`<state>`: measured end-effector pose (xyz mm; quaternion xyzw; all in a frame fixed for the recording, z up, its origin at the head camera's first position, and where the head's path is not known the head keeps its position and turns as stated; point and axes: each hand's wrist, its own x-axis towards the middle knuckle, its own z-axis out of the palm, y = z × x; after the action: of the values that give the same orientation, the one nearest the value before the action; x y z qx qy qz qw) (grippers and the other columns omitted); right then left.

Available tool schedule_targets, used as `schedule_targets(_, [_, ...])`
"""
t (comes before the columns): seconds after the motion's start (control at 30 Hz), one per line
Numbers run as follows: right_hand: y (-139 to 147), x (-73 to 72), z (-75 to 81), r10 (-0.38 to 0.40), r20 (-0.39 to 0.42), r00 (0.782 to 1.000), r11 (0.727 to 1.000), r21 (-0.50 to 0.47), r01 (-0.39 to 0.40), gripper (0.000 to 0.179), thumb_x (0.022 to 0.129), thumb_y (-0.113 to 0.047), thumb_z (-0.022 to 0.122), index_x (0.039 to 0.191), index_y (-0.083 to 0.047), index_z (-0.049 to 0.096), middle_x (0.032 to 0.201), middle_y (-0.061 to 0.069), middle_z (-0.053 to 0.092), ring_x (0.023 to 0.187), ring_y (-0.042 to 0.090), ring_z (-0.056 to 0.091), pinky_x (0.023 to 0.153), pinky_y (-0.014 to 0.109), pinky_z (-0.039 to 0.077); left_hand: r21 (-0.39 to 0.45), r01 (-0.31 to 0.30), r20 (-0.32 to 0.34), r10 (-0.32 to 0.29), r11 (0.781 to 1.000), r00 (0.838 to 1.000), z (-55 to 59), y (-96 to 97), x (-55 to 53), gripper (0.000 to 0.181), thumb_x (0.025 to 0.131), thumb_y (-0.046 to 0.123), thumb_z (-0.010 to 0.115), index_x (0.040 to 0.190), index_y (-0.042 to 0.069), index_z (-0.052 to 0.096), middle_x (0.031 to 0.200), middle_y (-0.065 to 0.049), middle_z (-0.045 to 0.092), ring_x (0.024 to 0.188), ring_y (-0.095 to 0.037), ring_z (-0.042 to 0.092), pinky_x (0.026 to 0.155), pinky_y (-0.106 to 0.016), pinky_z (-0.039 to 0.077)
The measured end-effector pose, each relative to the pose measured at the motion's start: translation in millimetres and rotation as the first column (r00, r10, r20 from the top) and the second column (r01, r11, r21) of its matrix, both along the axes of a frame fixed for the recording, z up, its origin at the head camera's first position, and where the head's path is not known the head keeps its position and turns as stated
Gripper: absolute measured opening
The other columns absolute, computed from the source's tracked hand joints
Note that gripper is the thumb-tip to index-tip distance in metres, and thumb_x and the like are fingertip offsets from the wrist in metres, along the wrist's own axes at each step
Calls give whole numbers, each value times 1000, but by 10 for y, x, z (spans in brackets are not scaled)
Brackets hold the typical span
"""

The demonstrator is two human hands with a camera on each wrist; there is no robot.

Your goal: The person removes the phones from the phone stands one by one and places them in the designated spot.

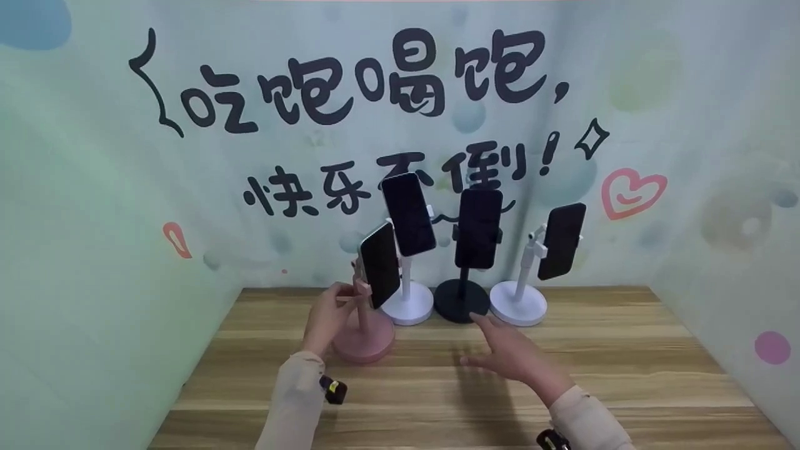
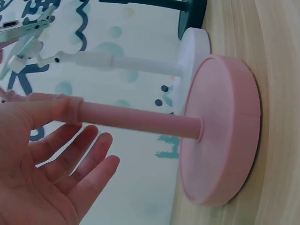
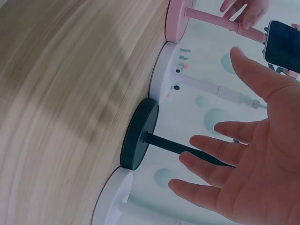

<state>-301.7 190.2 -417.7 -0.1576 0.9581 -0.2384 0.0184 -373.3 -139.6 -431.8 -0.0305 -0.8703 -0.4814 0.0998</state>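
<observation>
At the left end of a row of phone stands, my left hand (image 1: 326,315) holds the upper post of a pink phone stand (image 1: 364,340). In the left wrist view its thumb lies along the post at the collar, and the other fingers spread loosely beyond it. A dark-screened phone (image 1: 380,265) sits tilted in that stand's holder. My right hand (image 1: 509,353) hovers over the table with fingers spread, holding nothing. Nearest to it is a black phone stand (image 3: 139,136) bearing an upright phone (image 1: 479,229).
Between the pink and black stands is a white phone stand (image 1: 409,309) with a phone (image 1: 409,214). Another white stand (image 1: 519,306) with a side-turned phone (image 1: 561,242) closes the row at right. The wood-grain table (image 1: 425,400) meets a printed backdrop (image 1: 687,94) behind.
</observation>
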Motion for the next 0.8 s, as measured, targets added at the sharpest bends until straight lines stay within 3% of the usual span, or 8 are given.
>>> schedule_targets(0.23, [-78, -16, -18, 4, 0, 1000, 1000, 14, -4, 88, 85, -46, 76, 151, -3, 37, 153, 27, 41, 141, 47, 39, 114, 58, 37, 26, 6, -80, -4, 1000, 997, 41, -104, 107, 26, 96, 21, 66, 117, 5, 67, 123, -15, 69, 115, -33, 66, 103, -47, 51])
schedule_targets(0.43, [-137, 3, -1, 13, 7, 1000, 1000, 13, -13, 87, 85, -45, 76, 151, -4, 37, 153, 28, 40, 140, 50, 38, 114, 60, 36, 48, 15, -92, -11, 999, 996, 50, -116, 179, 23, 96, 19, 67, 115, 6, 68, 121, -13, 69, 116, -32, 66, 103, -45, 52])
schedule_targets(0.8, [-224, -37, -21, -3, 32, 999, 1000, 25, 2, 85, 86, -44, 76, 152, -7, 37, 155, 25, 40, 142, 46, 39, 115, 59, 36, 104, 19, -173, -1, 994, 985, 90, -87, 289, 19, 96, 14, 65, 113, 6, 69, 116, -13, 72, 113, -29, 67, 103, -44, 52])
